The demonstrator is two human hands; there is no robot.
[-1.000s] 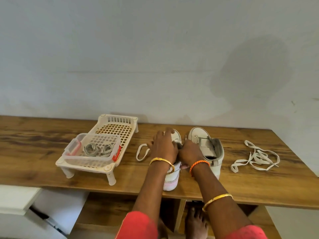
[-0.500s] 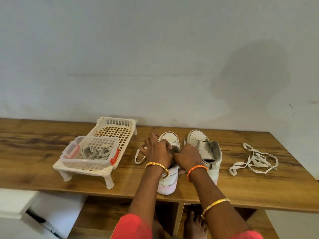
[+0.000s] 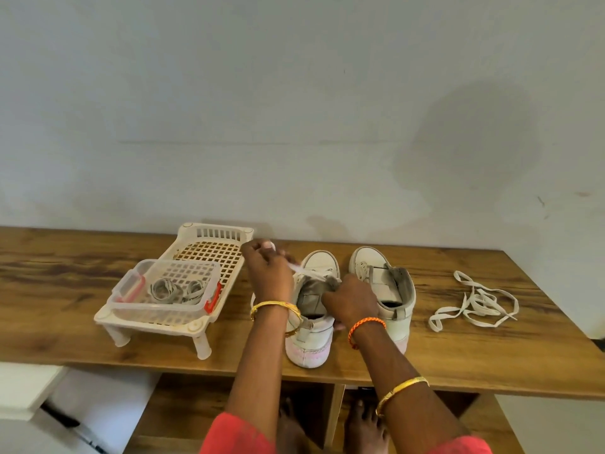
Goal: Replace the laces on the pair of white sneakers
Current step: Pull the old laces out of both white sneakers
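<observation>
Now your left hand point(image 3: 267, 273) has lifted up and away to the left of where it sat half a second ago, its fingertips pinched on the old lace point(image 3: 296, 267), which runs taut from that pinch down to the eyelets of the left sneaker point(image 3: 312, 322). Just right of that strand, your right hand point(image 3: 352, 303) stays closed on the tongue and collar, pinning the shoe while the lace slides. Judging by this, you are mid-pull, stripping the lace from this shoe. Beyond your right hand, touching the shoe you hold, the right sneaker point(image 3: 386, 290) shows a little lace at its toe end; further right lies a loose lace point(image 3: 474, 304). Left of the pinch, the clear box point(image 3: 167, 291) holds grey coiled laces point(image 3: 176, 289), likely the replacements.
</observation>
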